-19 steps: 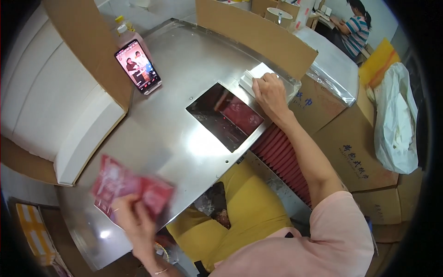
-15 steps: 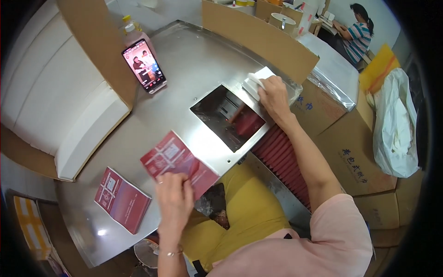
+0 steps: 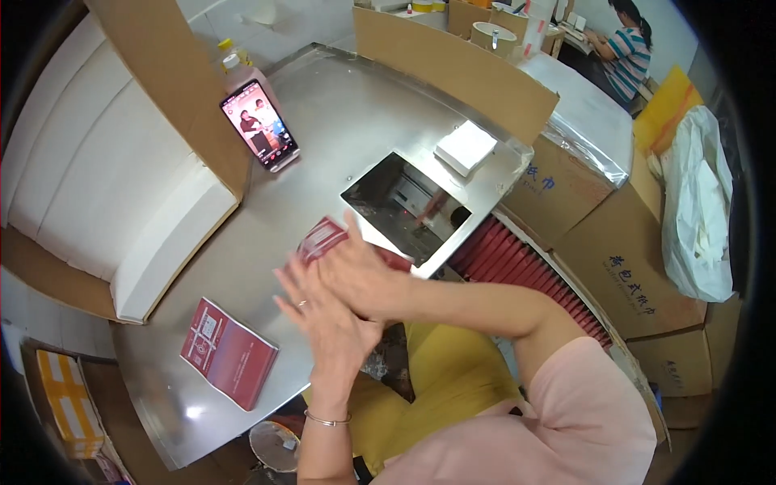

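A red printed packet [image 3: 323, 234] lies at the near edge of the steel table, mostly covered by my hands. My right hand [image 3: 360, 275] reaches across over it, flat, thumb stretched up. Just below and partly under it, my left hand [image 3: 330, 330] has its fingers spread; their tips are smeared by motion. The two hands touch. Left of them, a pile of flat red printed packets [image 3: 234, 360] rests on the table. Beyond the square opening [image 3: 404, 206] in the tabletop sits a small stack of white folded tissues [image 3: 466, 148].
A lit phone [image 3: 260, 125] leans on a bottle at the back. White stacked tissue fills a cardboard box [image 3: 174, 242] at left. A box of red packets [image 3: 525, 275] stands below the table's right side, near cartons [image 3: 622, 275]. Far off, a person [image 3: 630, 52] sits working.
My right hand has left the white tissues and come over the red packet. Red material inside the opening no longer shows there. My left hand's fingers have spread; the view has shifted slightly.
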Demonstrator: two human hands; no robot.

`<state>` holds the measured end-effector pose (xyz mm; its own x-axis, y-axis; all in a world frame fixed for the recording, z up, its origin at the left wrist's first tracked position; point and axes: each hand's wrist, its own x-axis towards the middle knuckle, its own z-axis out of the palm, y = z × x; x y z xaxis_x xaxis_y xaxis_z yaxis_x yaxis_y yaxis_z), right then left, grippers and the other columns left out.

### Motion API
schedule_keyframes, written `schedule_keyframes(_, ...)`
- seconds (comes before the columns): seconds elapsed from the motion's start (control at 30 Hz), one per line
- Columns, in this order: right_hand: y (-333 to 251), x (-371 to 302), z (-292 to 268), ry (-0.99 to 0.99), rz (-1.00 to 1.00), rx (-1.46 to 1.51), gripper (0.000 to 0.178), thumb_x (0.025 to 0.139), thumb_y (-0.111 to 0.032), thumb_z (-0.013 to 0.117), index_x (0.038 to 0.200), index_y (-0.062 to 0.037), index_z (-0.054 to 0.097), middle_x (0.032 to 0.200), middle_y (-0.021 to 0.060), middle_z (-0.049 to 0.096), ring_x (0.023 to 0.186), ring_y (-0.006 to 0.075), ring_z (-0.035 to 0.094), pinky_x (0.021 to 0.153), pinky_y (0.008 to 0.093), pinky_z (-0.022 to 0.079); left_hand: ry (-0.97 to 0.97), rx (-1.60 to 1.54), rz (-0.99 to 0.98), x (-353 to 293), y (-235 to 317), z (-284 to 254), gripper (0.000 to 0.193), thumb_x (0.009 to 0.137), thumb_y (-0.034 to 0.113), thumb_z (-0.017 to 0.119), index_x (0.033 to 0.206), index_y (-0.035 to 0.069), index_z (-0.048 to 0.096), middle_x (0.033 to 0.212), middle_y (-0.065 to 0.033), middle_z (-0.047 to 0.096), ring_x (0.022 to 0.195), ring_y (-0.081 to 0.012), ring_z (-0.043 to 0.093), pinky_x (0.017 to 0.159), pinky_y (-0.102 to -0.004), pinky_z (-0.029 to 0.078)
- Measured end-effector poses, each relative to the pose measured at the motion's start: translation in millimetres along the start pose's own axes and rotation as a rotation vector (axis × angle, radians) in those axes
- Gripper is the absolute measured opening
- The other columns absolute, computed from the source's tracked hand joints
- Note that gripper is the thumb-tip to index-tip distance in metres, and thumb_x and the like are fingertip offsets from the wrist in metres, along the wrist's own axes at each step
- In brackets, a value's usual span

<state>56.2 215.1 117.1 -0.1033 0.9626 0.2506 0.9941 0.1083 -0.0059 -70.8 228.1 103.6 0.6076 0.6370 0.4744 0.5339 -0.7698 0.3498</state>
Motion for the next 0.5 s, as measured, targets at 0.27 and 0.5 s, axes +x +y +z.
schedule_keyframes(0.27,145.4,-80.2,-17.6,0.608,0.470,-0.393,0.017,0.078,-0.011,0.065,0.093,-0.0039,0.064,0.080,0.0110,0.059,0.079,0.0294,0.059,0.074,0.0453,0.045,-0.096,0.281,0.014,-5.3,-6.7,-18.3,0.051,0.083,0.033,0.067,0.131,0.015,0.062,0.139,-0.0194,0.048,0.110,-0.0377,0.051,0.093,-0.0500,0.037)
schedule_keyframes(0.5,200.7,-98.4,2.7,0.508,0.537,-0.318,0.011,0.086,-0.013,0.065,0.079,-0.0048,0.066,0.084,0.0110,0.059,0.087,0.0278,0.058,0.072,0.0418,0.047,-0.042,0.216,0.076,4.7,-7.1,-18.3,0.055,0.075,0.046,0.077,0.113,0.008,0.064,0.123,-0.0182,0.053,0.110,-0.0381,0.049,0.102,-0.0474,0.033)
